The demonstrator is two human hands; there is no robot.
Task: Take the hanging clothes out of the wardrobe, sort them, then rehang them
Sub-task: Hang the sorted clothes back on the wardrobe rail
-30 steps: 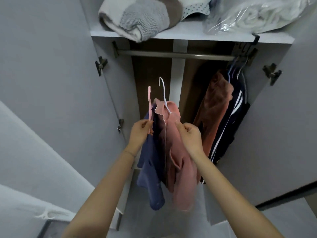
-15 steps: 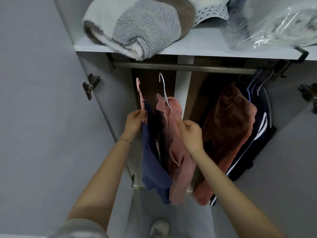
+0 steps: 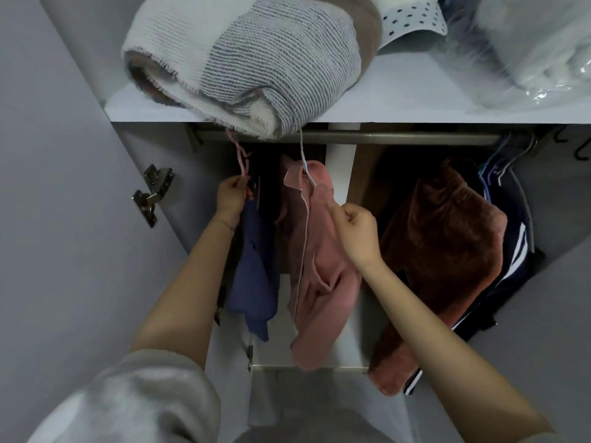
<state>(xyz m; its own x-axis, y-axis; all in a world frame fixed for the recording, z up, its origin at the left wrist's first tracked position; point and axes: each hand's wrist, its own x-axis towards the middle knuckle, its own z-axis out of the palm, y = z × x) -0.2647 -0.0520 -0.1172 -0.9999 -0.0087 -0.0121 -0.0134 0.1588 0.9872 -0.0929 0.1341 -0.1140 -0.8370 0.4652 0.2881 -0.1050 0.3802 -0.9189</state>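
Grey blanket (image 3: 243, 59) over the rail (image 3: 415, 138)

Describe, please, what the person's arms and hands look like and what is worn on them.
Both forearms are bare, and neither the left hand nor the right hand wears a glove. A light grey, soft-looking sleeve is bunched up high on the left arm. What looks like a thin band circles the left wrist. No ring or watch is visible.

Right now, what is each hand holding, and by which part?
The left hand grips the pink hanger at its neck, just above the blue garment. The right hand pinches the pink garment near its shoulder, below the white hanger.
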